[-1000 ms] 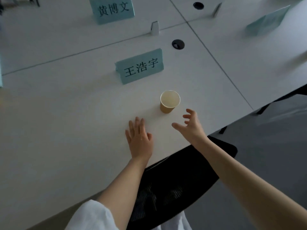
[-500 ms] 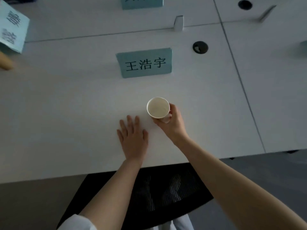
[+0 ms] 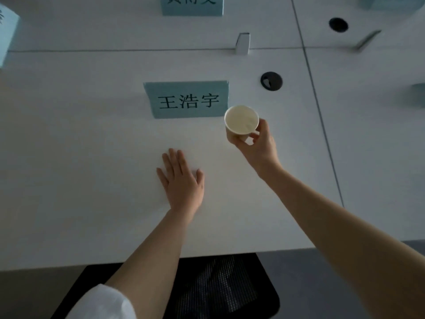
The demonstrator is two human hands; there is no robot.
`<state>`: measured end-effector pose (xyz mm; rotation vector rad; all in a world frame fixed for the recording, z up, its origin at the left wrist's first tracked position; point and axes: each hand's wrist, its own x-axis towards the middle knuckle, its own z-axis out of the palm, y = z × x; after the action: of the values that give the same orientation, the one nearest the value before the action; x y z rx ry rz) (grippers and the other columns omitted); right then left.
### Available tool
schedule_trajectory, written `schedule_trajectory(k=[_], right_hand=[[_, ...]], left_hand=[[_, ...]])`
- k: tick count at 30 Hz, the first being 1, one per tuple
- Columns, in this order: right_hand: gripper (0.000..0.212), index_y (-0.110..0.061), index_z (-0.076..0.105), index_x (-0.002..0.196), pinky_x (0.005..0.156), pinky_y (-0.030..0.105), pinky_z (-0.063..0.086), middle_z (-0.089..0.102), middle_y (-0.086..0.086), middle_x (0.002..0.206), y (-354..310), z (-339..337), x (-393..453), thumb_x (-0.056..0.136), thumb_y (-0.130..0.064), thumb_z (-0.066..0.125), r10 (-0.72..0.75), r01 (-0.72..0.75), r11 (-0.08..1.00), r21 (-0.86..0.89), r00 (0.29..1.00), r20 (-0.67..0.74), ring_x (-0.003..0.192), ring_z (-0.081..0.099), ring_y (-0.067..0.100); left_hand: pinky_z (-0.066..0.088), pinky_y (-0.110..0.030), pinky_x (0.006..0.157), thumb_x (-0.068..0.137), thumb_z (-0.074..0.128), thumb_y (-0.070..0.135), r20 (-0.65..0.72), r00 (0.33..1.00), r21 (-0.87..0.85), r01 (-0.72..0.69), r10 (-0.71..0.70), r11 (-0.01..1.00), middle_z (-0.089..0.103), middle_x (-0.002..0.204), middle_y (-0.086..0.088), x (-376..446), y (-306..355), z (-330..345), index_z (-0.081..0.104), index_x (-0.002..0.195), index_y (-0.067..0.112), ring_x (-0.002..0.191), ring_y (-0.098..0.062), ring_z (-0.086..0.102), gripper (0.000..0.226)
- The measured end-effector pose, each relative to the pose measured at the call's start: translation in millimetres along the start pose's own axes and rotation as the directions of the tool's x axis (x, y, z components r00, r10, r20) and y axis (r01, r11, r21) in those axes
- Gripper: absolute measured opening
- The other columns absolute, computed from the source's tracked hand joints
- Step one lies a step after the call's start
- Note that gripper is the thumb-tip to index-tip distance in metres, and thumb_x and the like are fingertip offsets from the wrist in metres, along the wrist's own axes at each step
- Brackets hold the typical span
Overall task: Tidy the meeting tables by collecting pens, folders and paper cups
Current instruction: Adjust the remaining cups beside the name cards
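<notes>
**Paper cup held in R hand, L hand flat on worktop**

R hand (image 3: 257,146) grips the paper cup (image 3: 241,122) w/ thumb and fingers curled round its lower wall; cup is upright, open mouth facing the camera, inside looks pale. Cup sits just right of the teal name card (image 3: 187,100), its rim overlapping the card's lower right corner in the view. Can't tell for sure whether the cup base touches the worktop (image 3: 80,180) or is a bit above it; base hidden by the fingers.

L hand (image 3: 181,180) lies palm down on the worktop, fingers straight and close together, thumb out to the side, holding nothing. It's near the front edge, left of and nearer the person than the cup, apart from it.

Other stuff: name card stands upright w/ three dark characters. Behind it, across a seam, a 2nd teal card (image 3: 192,5) cut off by the top edge. Small white upright clip (image 3: 242,43) on that seam. Black round cable port (image 3: 271,81) right of the name card, another port (image 3: 338,24) further back on the next panel. More teal cards at far left edge (image 3: 7,33) and far right, blurred. Black mesh chair (image 3: 220,288) tucked under the front edge. White sleeve (image 3: 101,302) on the L arm.
</notes>
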<state>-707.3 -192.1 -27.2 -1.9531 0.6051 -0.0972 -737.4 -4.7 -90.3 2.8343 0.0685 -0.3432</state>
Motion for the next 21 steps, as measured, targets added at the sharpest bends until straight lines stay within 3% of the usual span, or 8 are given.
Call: schedule_trajectory(k=[3,11,17,21], right_hand=[[0.062,-0.018,0.048,0.119,0.079,0.027,0.050,0.058,0.000,0.120,-1,-2,30,0.071,-0.038,0.080,0.032,-0.031,0.999,0.012,0.999,-0.040,0.102,0.060,0.015],[0.059,-0.020,0.049,0.115,0.087,0.037,0.053,0.060,-0.001,0.115,0,16,83,0.069,-0.042,0.078,0.081,-0.079,0.997,0.025,0.989,-0.126,0.100,0.060,0.015],[0.065,-0.021,0.047,0.120,0.090,0.036,0.050,0.060,-0.003,0.118,-4,24,90,0.068,-0.046,0.077,0.099,-0.100,0.995,-0.010,0.991,-0.088,0.106,0.059,0.015],[0.072,-0.018,0.035,0.135,0.087,0.025,0.039,0.053,0.000,0.129,5,20,74,0.075,-0.021,0.073,0.025,-0.028,0.993,-0.113,0.999,-0.031,0.115,0.052,0.019]], left_hand=[[0.010,-0.055,0.117,0.091,0.025,0.044,-0.054,0.999,0.078,-0.004,0.008,0.997,0.017,0.160,-0.016,-3,-1,8,0.022,0.151,0.003,0.148,-0.034,0.014,0.073],[0.013,-0.055,0.118,0.089,0.031,0.045,-0.098,0.995,0.135,0.002,0.011,0.991,0.019,0.159,-0.015,0,1,12,0.024,0.151,0.004,0.148,-0.032,0.015,0.075],[0.014,-0.055,0.117,0.087,0.035,0.044,-0.109,0.994,0.130,0.011,0.003,0.991,0.022,0.159,-0.015,0,2,11,0.028,0.150,0.004,0.147,-0.032,0.017,0.074],[0.014,-0.055,0.117,0.087,0.036,0.043,-0.126,0.992,0.126,0.006,0.010,0.992,0.023,0.158,-0.016,-1,2,11,0.029,0.149,0.004,0.147,-0.033,0.018,0.074]])
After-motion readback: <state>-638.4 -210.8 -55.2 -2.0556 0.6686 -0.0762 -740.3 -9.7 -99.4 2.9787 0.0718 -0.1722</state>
